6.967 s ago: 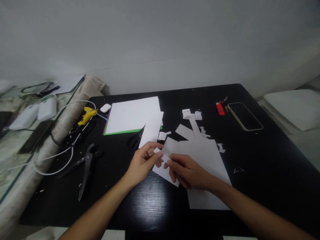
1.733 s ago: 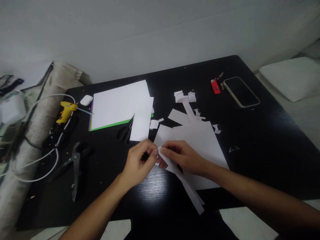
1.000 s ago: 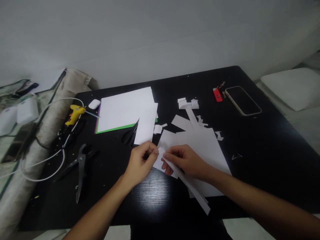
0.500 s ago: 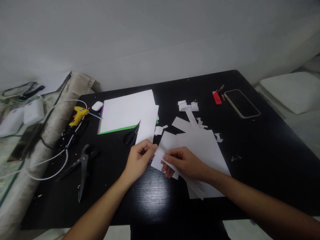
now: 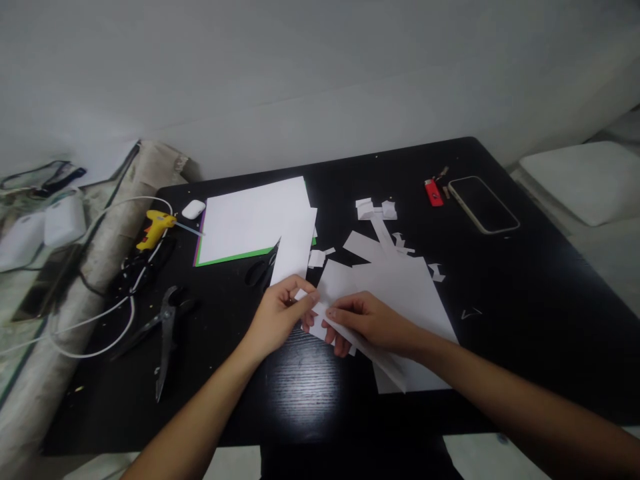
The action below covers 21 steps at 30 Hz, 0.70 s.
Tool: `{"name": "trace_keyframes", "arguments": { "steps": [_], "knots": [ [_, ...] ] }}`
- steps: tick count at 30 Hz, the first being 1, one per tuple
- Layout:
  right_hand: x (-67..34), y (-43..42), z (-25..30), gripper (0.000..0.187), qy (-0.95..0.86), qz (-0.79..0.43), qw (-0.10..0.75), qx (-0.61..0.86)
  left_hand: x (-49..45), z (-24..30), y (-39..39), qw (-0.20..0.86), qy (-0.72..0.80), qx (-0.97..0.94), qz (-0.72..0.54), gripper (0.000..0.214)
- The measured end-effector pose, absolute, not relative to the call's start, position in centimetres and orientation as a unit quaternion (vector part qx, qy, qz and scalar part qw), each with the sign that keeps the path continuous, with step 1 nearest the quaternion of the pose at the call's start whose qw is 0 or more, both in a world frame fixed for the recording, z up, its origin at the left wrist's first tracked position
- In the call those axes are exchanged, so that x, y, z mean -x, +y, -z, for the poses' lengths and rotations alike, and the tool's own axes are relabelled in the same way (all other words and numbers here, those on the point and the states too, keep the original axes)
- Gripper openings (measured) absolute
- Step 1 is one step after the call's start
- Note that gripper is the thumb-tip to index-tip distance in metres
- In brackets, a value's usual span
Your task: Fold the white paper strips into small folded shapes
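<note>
Both hands meet over the middle of the black table (image 5: pixel 525 293). My left hand (image 5: pixel 280 319) pinches one end of a folded white paper strip (image 5: pixel 385 357). My right hand (image 5: pixel 373 325) is closed on the same strip, which runs down to the right under its palm. Below the hands lie a small white sheet (image 5: pixel 333 283) and a larger white sheet (image 5: pixel 410 293). Black scissors (image 5: pixel 260 270) lie just beyond my left hand, partly under a white sheet (image 5: pixel 295 253).
A white paper stack on coloured sheets (image 5: pixel 250 220), paper scraps (image 5: pixel 375 210), a yellow glue gun (image 5: pixel 155 227), pliers (image 5: pixel 165 333), a white cable (image 5: pixel 100 333), an earbud case (image 5: pixel 193 209), a red lighter (image 5: pixel 433 193) and a phone (image 5: pixel 483 203) lie around. A rolled mat (image 5: pixel 75 293) borders the left edge.
The strip, which earlier hung far past the near side of the sheets, now shows shorter under my right hand. Both hands stay pinched together at its left end.
</note>
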State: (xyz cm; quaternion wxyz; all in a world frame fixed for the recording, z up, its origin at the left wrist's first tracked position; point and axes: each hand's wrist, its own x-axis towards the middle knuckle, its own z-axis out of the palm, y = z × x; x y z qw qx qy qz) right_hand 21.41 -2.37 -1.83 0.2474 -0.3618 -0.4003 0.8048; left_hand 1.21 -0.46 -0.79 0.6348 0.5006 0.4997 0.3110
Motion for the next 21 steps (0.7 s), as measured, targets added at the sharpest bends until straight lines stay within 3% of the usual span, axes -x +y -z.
{"name": "trace_keyframes", "arguments": {
  "steps": [9,16,21],
  "knots": [
    [-22.4,-1.9,1.3,0.030,-0.311,-0.863,0.204,0.343,0.0,0.1,0.2,0.662,0.452,-0.518,-0.301,0.015],
    [-22.7,-1.6,0.9,0.029,-0.337,-0.872,0.151,0.321,0.9,-0.7,0.8,0.581,0.364,-0.679,-0.262,0.011],
    [-22.7,-1.6,0.5,0.032,-0.386,-0.846,0.156,0.332,0.9,-1.0,0.8,0.586,0.403,-0.669,-0.217,0.009]
  ]
}}
